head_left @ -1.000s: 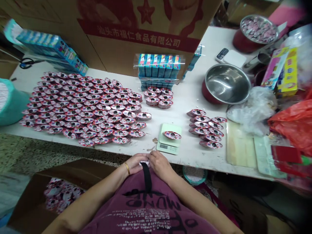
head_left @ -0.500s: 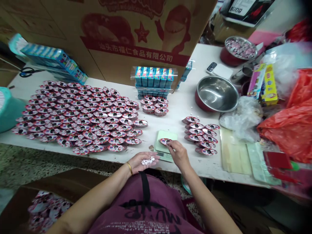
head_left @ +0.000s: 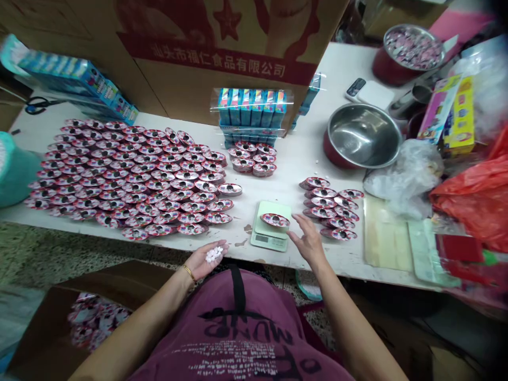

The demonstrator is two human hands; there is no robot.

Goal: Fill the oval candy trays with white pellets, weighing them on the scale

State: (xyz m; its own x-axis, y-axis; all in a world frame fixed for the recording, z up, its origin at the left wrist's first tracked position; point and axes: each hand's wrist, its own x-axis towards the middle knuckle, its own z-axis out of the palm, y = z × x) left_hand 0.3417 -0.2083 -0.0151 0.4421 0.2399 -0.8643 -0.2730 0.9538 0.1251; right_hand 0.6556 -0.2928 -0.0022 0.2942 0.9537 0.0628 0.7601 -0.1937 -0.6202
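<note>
On a small pale green scale at the table's front edge rests one oval red-and-white packet. My right hand is just right of the scale, fingers apart, holding nothing. My left hand is palm up left of the scale, cupped beneath a small heap of white pellets. Rows of similar oval packets cover the left of the table. A smaller group of them stands right of my right hand, and several more stand behind the scale.
A steel bowl sits at the right, with a filled bowl behind it. Blue boxes in clear wrap stand before a big carton. A red plastic bag lies far right. An open carton with packets is below left.
My right hand has let go of the packet on the scale and moved right, its fingers opening. My left hand with the pellets has moved left, away from the scale. The view has tilted downward.
</note>
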